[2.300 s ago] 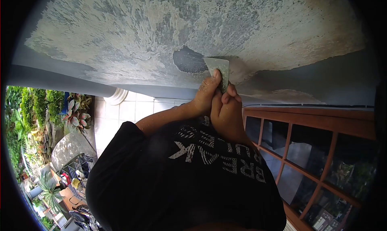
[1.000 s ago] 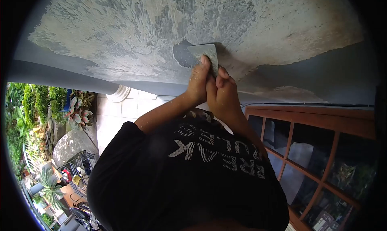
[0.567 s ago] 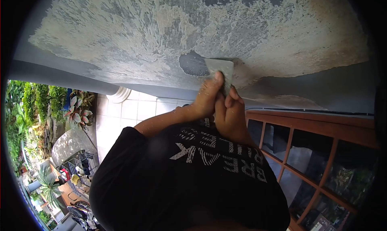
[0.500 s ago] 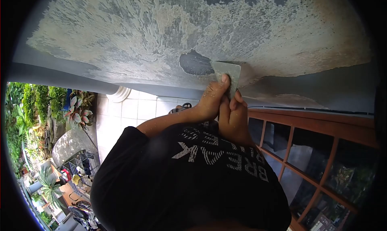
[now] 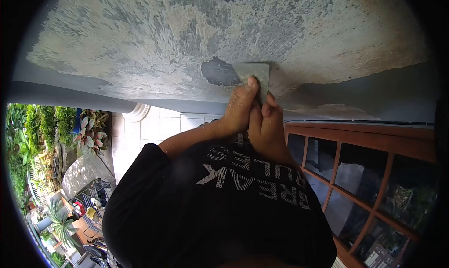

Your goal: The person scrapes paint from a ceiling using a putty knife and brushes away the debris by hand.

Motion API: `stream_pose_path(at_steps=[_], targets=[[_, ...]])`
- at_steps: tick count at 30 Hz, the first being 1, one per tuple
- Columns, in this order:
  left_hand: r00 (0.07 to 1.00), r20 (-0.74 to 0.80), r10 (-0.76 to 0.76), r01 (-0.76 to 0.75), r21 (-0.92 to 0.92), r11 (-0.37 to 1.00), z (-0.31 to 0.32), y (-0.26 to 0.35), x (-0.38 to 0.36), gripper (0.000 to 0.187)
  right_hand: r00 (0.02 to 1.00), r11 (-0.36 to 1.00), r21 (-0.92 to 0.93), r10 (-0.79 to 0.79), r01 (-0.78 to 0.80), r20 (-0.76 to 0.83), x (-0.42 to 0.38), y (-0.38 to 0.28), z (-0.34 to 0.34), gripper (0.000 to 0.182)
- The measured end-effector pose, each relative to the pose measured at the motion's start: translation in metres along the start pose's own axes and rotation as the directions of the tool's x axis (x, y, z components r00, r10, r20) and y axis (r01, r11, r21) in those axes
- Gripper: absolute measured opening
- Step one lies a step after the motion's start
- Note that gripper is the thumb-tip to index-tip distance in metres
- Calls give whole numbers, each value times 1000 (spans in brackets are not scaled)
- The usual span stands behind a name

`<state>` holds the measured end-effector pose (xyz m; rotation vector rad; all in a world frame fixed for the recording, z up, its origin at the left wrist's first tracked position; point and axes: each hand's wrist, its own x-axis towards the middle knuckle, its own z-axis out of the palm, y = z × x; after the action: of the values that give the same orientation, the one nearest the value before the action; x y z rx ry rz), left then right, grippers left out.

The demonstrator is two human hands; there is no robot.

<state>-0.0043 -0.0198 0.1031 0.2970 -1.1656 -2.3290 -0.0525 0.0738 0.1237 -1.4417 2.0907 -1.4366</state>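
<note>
A flat putty knife [image 5: 258,70], its wide blade smeared with grey, rests edge-first against a patchy wall [image 5: 177,38]. My left hand [image 5: 239,104] grips it, thumb pressed on the blade's face. Close beside it, my right hand [image 5: 269,127] has its fingers curled around the lower end, where the handle is mostly hidden. Just left of the blade lies a smooth dark grey patch [image 5: 217,72] in the pale, rough coating. White specks dot both hands and the left forearm.
A column base [image 5: 137,111] stands on white floor tiles [image 5: 154,128] to the left. Wood-framed window panes [image 5: 358,169] line the right. Leafy plants [image 5: 91,134] and a wire rack [image 5: 96,195] are at far left.
Both hands and the putty knife have shifted up and slightly left along the wall. The blade's edge now sits more level in view. The grip is the same.
</note>
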Motion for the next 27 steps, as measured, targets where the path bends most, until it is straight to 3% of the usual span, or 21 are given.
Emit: stream_pose_path(at_steps=[3, 6, 11, 16, 19, 20, 21, 24, 25, 27], targets=[[999, 29, -16, 15, 18, 1000, -4, 4, -4, 63, 990, 996, 39, 71, -76, 124, 8, -2, -5, 26], [995, 21, -102, 102, -7, 995, -5, -2, -6, 63, 999, 998, 64, 5, -2, -50, 0, -4, 3, 11], [983, -84, -161, 160, -19, 987, 5, -3, -5, 63, 992, 989, 91, 122, -120, -16, -4, 10, 4, 11], [995, -7, -97, 98, 76, 992, -9, -13, -4, 64, 990, 983, 120, 135, -138, 26, -3, 8, 2, 12], [1000, 19, 4, -4, 35, 999, -4, -6, 1, 64, 998, 999, 43, -20, 23, -67, 7, 2, 4, 12], [999, 18, 34, -34, 9, 999, -3, -5, 0, 64, 999, 998, 58, -1, 4, -54, 3, -1, 3, 12], [1000, -8, -25, 26, 37, 999, -7, -6, -3, 64, 999, 997, 71, 10, -7, -45, 2, -5, 1, 12], [992, 71, -109, 118, -128, 985, -1, -10, -8, 63, 999, 998, 46, 43, -42, -20, -3, 1, 1, 11], [989, 68, -130, 135, -82, 987, -4, -13, -5, 64, 998, 998, 21, 62, -62, -3, -4, 4, 1, 11], [998, 59, -35, 40, -94, 995, -6, -12, -1, 65, 1000, 1000, 14, -5, 5, -2, 6, 3, 0, 10]])
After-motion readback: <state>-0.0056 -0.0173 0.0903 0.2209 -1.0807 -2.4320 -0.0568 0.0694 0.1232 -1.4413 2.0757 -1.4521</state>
